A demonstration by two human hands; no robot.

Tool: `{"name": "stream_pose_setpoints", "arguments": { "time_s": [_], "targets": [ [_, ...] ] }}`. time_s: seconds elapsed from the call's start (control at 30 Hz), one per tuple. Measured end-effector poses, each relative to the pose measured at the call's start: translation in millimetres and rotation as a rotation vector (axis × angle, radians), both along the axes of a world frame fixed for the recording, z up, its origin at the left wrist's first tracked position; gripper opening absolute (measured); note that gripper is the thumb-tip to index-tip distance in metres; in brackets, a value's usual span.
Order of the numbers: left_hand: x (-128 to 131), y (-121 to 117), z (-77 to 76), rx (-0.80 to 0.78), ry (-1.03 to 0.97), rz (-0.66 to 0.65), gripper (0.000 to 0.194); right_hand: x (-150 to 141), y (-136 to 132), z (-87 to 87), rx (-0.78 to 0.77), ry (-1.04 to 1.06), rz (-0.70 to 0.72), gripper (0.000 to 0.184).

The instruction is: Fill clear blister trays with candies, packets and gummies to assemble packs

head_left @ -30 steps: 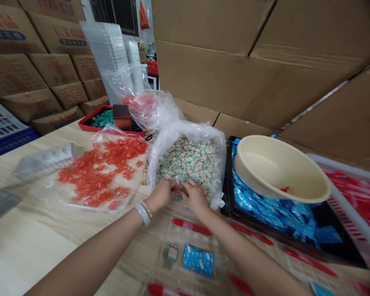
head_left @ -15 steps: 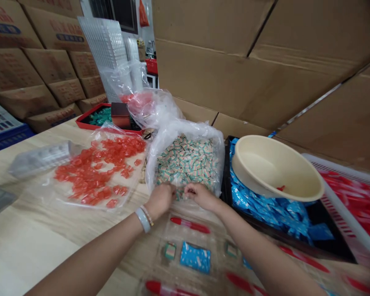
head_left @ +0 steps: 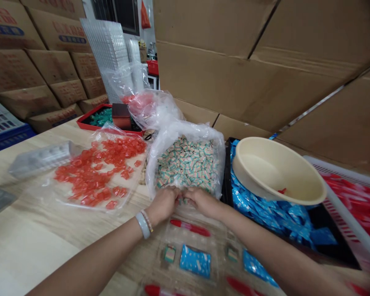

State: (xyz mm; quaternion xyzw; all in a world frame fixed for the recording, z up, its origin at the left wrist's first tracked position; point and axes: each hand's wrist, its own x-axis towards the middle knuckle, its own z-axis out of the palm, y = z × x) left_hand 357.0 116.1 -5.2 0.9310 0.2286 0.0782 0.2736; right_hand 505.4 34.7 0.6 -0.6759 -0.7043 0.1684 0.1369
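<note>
My left hand (head_left: 164, 202) and my right hand (head_left: 202, 201) meet at the near edge of a box lined with clear plastic (head_left: 153, 158). Small striped pieces in pink, white and green (head_left: 188, 160) fill the box. Both hands have curled, pinched fingers that almost touch; striped bits show just below them, but what the fingertips grip is hidden. Under my forearms lie clear plastic trays (head_left: 214, 242) whose compartments hold a red pen-like item (head_left: 190, 227), a blue patterned packet (head_left: 195, 261) and a small striped piece (head_left: 169, 254).
Translucent red pieces (head_left: 101, 168) lie on a plastic bag to the left. At right, a cream basin (head_left: 265, 172) rests over blue packets (head_left: 265, 213) in a black tray, beside a white basket (head_left: 336, 209) of red items. Cardboard boxes (head_left: 209, 70) stand behind.
My hands have drawn together at the box's near edge, closing the small gap between them. The surrounding things stay in place; the view has shifted slightly.
</note>
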Motion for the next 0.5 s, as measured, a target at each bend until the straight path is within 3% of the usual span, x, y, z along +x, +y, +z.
{"name": "stream_pose_setpoints", "arguments": {
  "time_s": [0.07,0.2,0.5],
  "targets": [
    [-0.1,-0.3,0.6,-0.039,-0.047,-0.013,0.019,-2.2,-5.5,0.4,-0.002,-0.043,0.049,0.024],
    [-0.1,1.9,1.6,-0.099,-0.129,-0.071,0.025,-4.0,-15.7,0.3,0.094,-0.063,-0.002,0.021],
    [-1.7,3.1,2.9,-0.114,-0.084,-0.168,0.023,-0.6,-21.6,-11.2,0.1,0.056,-0.018,0.02]
  ]
}}
